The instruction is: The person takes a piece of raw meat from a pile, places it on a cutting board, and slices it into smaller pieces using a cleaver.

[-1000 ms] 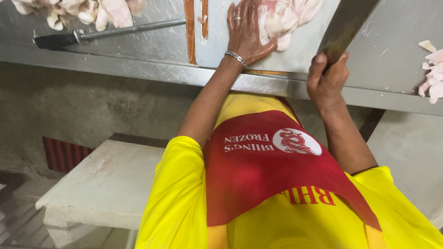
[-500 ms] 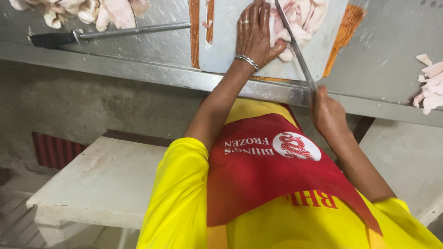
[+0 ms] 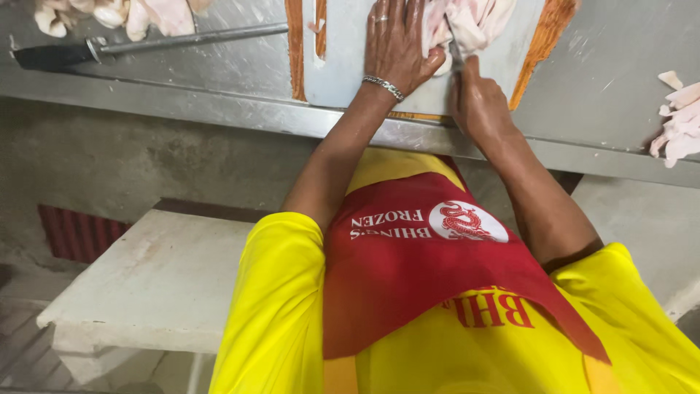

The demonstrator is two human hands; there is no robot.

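My left hand point(image 3: 397, 44), with a ring and a chain bracelet, lies flat on pale raw chicken meat point(image 3: 477, 18) that rests on a white cutting board point(image 3: 339, 66). My right hand point(image 3: 477, 102) is closed round a knife handle just right of the left hand. The narrow blade of the knife point(image 3: 453, 51) points away from me, its edge down in the meat beside my left fingers. Both forearms reach over the steel table edge point(image 3: 423, 135). I wear a yellow shirt and a red apron point(image 3: 430, 270).
A long sharpening steel point(image 3: 182, 40) with a black handle lies on the steel table at the upper left, below a heap of chicken pieces point(image 3: 138, 13). More chicken scraps point(image 3: 682, 124) lie at the right edge. A concrete bench point(image 3: 153, 277) stands under the table.
My right hand has moved from the table edge up onto the board, bringing the blade down into the meat. My left hand has stayed pressed on the chicken.
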